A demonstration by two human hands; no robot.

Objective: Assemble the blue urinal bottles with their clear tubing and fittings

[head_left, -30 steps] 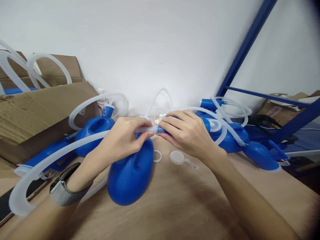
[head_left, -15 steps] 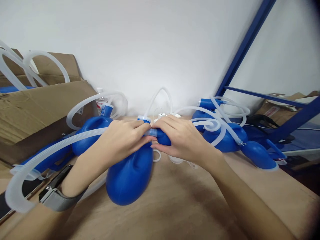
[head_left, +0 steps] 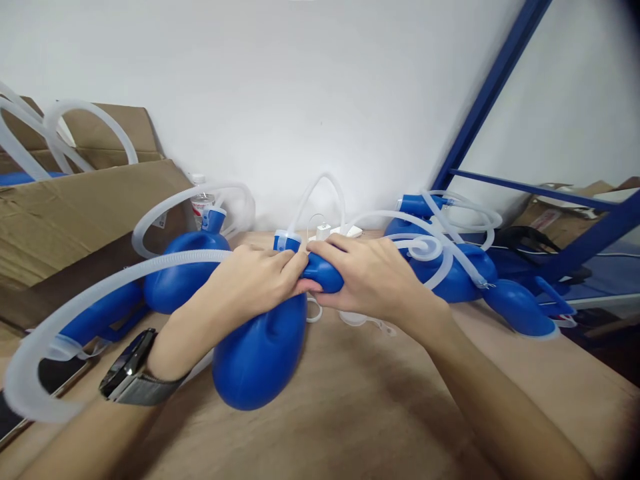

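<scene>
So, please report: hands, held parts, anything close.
Left hand gripping ribbed translucent hose. Right hand gripping rounded blue plastic piece. Blue plastic bottle close below left hand.

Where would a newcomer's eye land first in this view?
Probably mid-picture, where the left hand, holding a pale hose, meets the right hand, which grips a blue piece. The hose sweeps in a wide curve toward the picture's left edge. Just below the left hand in view, a large blue bottle rests on the table.

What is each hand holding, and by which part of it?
The left hand holds the ridged tube, apparently near its hidden end; the right hand grips the rounded blue piece around its right side.
</scene>
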